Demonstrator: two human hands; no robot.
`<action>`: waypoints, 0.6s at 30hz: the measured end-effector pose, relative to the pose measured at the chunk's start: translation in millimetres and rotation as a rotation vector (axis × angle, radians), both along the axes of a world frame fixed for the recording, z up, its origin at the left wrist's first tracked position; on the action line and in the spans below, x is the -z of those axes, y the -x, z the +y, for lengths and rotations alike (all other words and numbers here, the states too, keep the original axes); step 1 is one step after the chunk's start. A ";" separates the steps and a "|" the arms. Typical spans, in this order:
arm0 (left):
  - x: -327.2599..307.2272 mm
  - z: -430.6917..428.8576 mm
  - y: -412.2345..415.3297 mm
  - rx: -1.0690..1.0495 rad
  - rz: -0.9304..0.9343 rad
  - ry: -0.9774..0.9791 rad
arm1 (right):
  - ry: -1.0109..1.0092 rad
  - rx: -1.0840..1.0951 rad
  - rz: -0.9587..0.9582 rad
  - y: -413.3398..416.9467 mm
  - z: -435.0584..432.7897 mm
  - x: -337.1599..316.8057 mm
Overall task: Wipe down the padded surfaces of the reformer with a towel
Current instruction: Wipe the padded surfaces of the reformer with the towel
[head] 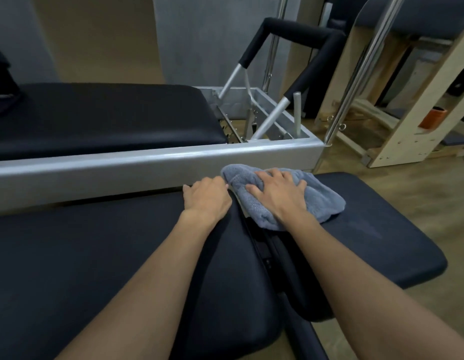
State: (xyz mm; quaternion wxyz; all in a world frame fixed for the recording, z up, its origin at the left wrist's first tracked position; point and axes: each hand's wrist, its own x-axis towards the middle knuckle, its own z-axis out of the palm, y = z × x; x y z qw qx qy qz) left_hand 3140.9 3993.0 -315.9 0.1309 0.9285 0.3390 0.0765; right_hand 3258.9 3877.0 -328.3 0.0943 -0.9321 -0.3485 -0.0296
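Observation:
A crumpled grey-blue towel (322, 196) lies on the smaller dark padded panel (376, 237) at the right. My right hand (277, 190) lies palm down on the towel, fingers spread and curled into the cloth. My left hand (207, 196) rests on the far right corner of the large dark padded surface (95, 255); its fingertips touch the towel's left edge. A dark gap separates the two padded parts, below and between my forearms.
Beyond my hands runs the silver frame rail (121, 165) of a second reformer with its own black padded carriage (103, 118) and a black padded footbar (298, 29). Wooden equipment (407, 131) and chrome poles (355, 81) stand at the right on a wooden floor (420, 198).

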 end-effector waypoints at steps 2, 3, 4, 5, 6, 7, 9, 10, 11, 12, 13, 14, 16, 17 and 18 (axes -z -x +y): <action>2.1 -8.6 3.9 0.037 0.012 -0.024 | -0.025 -0.016 -0.020 9.6 -13.0 -0.7; 2.8 -11.6 5.4 0.059 0.001 -0.025 | -0.034 -0.028 -0.041 16.8 -24.2 -0.2; 2.5 -14.3 6.3 0.078 -0.012 -0.018 | -0.034 -0.039 -0.056 25.4 -37.2 0.1; 1.7 -17.0 7.6 0.089 -0.021 -0.006 | -0.031 -0.051 -0.059 35.4 -51.7 0.4; 0.3 -20.2 8.5 0.095 -0.027 0.000 | -0.032 -0.063 -0.053 45.9 -67.3 0.5; -1.3 -23.8 9.0 0.097 -0.029 0.000 | -0.034 -0.074 -0.043 56.2 -83.2 -0.1; -4.3 -30.8 10.3 0.091 0.001 0.007 | -0.014 -0.082 -0.027 77.2 -114.9 -0.9; -6.6 -33.2 10.1 0.083 0.034 0.015 | -0.002 -0.080 -0.026 86.6 -129.7 -0.7; -9.2 -35.2 10.1 0.072 0.077 0.026 | 0.002 -0.076 -0.031 95.7 -142.9 0.0; -12.8 -36.7 9.5 0.058 0.120 0.038 | -0.003 -0.073 -0.041 103.2 -153.4 0.4; -16.7 -38.2 7.9 0.046 0.158 0.048 | -0.009 -0.069 -0.052 108.9 -160.8 0.9; -20.0 -39.8 6.0 0.036 0.189 0.054 | -0.009 -0.064 -0.059 112.6 -164.8 0.8; -22.0 -42.0 1.3 0.029 0.214 0.047 | -0.006 -0.048 -0.052 113.2 -164.1 0.1; -20.4 -42.3 -0.7 0.028 0.206 0.034 | -0.005 -0.037 -0.047 110.3 -161.1 -0.1; -17.4 -41.5 -2.1 0.025 0.187 0.014 | -0.004 -0.025 -0.045 105.0 -156.9 0.4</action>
